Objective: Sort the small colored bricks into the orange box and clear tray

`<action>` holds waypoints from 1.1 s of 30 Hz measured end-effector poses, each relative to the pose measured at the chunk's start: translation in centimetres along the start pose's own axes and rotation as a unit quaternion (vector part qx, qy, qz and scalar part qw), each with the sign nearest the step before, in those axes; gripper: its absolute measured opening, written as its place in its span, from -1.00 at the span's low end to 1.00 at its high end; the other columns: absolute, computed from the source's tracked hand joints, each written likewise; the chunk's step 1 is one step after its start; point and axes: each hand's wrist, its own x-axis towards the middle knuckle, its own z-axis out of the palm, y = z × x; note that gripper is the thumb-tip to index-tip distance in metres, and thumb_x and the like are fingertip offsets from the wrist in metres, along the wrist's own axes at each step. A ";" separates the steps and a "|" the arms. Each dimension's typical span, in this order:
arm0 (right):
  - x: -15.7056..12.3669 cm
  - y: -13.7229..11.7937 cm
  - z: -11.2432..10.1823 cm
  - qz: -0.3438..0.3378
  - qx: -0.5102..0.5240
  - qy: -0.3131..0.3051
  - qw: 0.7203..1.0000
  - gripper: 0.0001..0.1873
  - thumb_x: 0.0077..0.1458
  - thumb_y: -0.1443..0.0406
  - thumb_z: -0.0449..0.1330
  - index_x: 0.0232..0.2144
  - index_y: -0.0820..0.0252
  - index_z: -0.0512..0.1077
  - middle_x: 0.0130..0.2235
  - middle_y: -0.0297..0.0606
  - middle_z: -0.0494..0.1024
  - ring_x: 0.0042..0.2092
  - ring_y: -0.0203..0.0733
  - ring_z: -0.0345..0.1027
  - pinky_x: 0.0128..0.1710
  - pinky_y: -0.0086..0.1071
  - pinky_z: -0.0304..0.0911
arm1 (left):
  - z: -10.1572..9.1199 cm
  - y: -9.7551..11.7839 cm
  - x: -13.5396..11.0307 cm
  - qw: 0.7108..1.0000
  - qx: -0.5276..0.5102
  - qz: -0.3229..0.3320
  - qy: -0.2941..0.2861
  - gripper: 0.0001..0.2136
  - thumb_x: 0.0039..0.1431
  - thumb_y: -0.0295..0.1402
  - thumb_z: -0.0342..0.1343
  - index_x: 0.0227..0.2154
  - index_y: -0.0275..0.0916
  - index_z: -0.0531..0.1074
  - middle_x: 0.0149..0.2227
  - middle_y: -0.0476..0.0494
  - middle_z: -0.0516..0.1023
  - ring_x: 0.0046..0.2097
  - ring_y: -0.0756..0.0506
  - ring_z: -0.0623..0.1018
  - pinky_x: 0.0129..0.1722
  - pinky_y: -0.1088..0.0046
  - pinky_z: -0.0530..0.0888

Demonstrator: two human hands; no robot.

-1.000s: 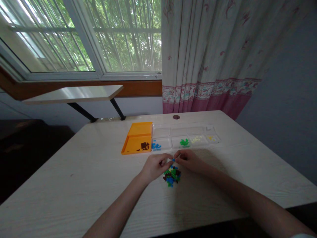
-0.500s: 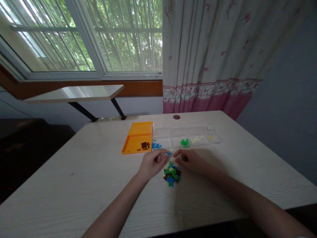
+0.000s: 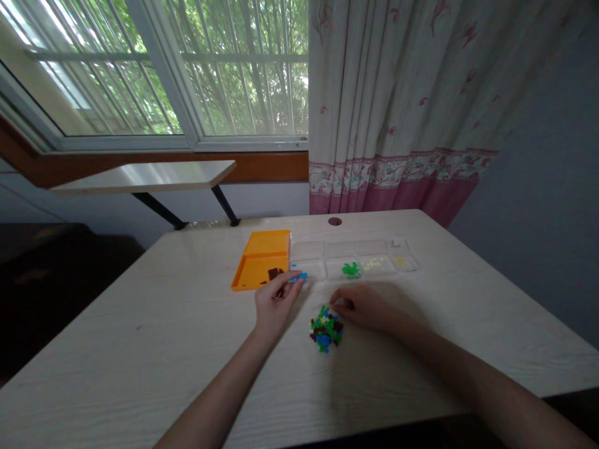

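My left hand (image 3: 272,305) is closed in a pinch on a small blue building brick (image 3: 303,275), over the front of the clear tray's left compartment. Its fingers partly cover the blue pieces lying in that compartment. My right hand (image 3: 362,307) has its fingers curled together at the upper right edge of a mixed pile of small bricks (image 3: 326,330) in green, blue, brown and pale yellow. Whether anything sits between those fingertips is too small to tell.
An open orange case (image 3: 265,243) with brown pieces (image 3: 275,273) lies left of the clear compartment tray (image 3: 316,269). Green pieces (image 3: 350,269) and pale yellow pieces (image 3: 373,264) sit in the tray. A raised shelf (image 3: 163,176) stands at the table's back left.
My left hand has moved left and away from me with the blue brick, from above the pile to the tray's left compartment. My right hand has dipped slightly toward the pile.
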 end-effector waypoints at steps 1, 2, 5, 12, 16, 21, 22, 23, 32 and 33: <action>0.0 0.0 0.0 0.003 0.002 0.001 1.000 -0.80 0.04 0.27 0.09 -0.27 0.11 0.44 -0.50 -0.38 0.48 -0.47 -0.32 0.30 -0.44 -0.49 0.10 | 0.0 0.0 0.0 1.000 0.001 -0.001 0.000 -0.84 -0.02 -0.33 0.14 -0.41 -0.31 0.50 -0.69 0.11 0.20 -0.64 0.12 0.18 -0.65 0.67 0.17; 0.0 -0.1 0.0 0.004 0.002 0.003 1.000 -0.80 0.04 0.26 0.09 -0.27 0.11 0.44 -0.51 -0.38 0.48 -0.48 -0.32 0.30 -0.44 -0.49 0.10 | 0.0 0.0 0.0 1.000 0.004 -0.003 -0.002 -0.84 -0.02 -0.32 0.14 -0.41 -0.31 0.50 -0.69 0.11 0.19 -0.64 0.12 0.18 -0.65 0.67 0.17; 0.1 0.0 0.0 0.001 -0.008 0.008 1.000 -0.82 0.03 0.26 0.09 -0.30 0.11 0.45 -0.51 -0.37 0.48 -0.49 -0.32 0.29 -0.46 -0.49 0.09 | 0.1 -0.7 0.0 1.000 0.020 -0.021 -0.011 -0.82 -0.01 -0.29 0.13 -0.40 -0.30 0.49 -0.69 0.12 0.16 -0.63 0.11 0.18 -0.63 0.66 0.17; 0.1 0.1 0.2 -0.004 -0.002 0.006 1.000 -0.83 0.03 0.28 0.08 -0.34 0.12 0.46 -0.51 -0.37 0.47 -0.49 -0.32 0.29 -0.46 -0.49 0.09 | 0.7 -3.5 0.7 0.983 0.139 -0.109 -0.058 -0.73 0.02 -0.18 0.06 -0.33 -0.27 0.48 -0.68 0.10 0.21 -0.61 0.07 0.27 -0.58 0.62 0.22; 0.2 0.1 0.2 0.003 0.027 0.029 0.999 -0.87 0.04 0.29 0.09 -0.37 0.15 0.44 -0.54 -0.38 0.44 -0.51 -0.34 0.24 -0.50 -0.50 0.05 | 0.6 -3.2 0.5 0.979 0.161 -0.080 -0.092 -0.71 0.08 -0.20 0.00 -0.25 -0.26 0.46 -0.66 0.08 0.29 -0.59 0.07 0.31 -0.55 0.62 0.25; 0.7 0.3 0.8 0.027 0.133 0.070 0.988 -0.84 0.05 0.26 0.09 -0.39 0.20 0.43 -0.61 -0.42 0.32 -0.56 -0.38 0.14 -0.56 -0.53 -0.01 | 0.8 -1.8 -0.7 0.967 0.109 0.032 -0.230 -0.78 0.12 -0.28 -0.02 -0.31 -0.26 0.47 -0.66 0.05 0.34 -0.61 0.09 0.31 -0.57 0.64 0.22; 0.8 0.3 1.0 0.032 0.152 0.075 0.985 -0.83 0.05 0.25 0.09 -0.40 0.21 0.44 -0.62 -0.43 0.30 -0.57 -0.39 0.13 -0.57 -0.53 -0.02 | 1.0 -1.6 -0.9 0.959 0.101 0.053 -0.258 -0.79 0.12 -0.29 -0.02 -0.31 -0.25 0.47 -0.66 0.05 0.34 -0.61 0.09 0.31 -0.56 0.64 0.22; 0.9 0.4 1.2 0.035 0.172 0.079 0.981 -0.81 0.04 0.23 0.09 -0.40 0.22 0.44 -0.63 -0.43 0.29 -0.57 -0.39 0.11 -0.58 -0.53 -0.03 | 1.1 -1.4 -1.1 0.953 0.098 0.067 -0.280 -0.80 0.13 -0.30 -0.02 -0.31 -0.24 0.47 -0.66 0.06 0.34 -0.61 0.09 0.31 -0.56 0.63 0.22; 1.6 0.6 1.8 0.030 0.269 0.088 0.959 -0.71 0.02 0.15 0.10 -0.45 0.28 0.46 -0.60 -0.38 0.34 -0.57 -0.39 0.08 -0.57 -0.51 -0.02 | 1.7 -0.6 -1.2 0.949 0.095 0.078 -0.291 -0.82 0.12 -0.32 -0.01 -0.35 -0.24 0.46 -0.70 0.10 0.26 -0.62 0.09 0.27 -0.58 0.63 0.19; 1.6 0.5 1.8 0.028 0.273 0.088 0.958 -0.70 0.02 0.15 0.09 -0.45 0.29 0.47 -0.59 -0.37 0.35 -0.56 -0.39 0.09 -0.57 -0.51 -0.01 | 1.7 -0.5 -1.2 0.949 0.096 0.076 -0.291 -0.82 0.12 -0.32 -0.02 -0.35 -0.25 0.46 -0.70 0.10 0.26 -0.62 0.09 0.26 -0.58 0.63 0.19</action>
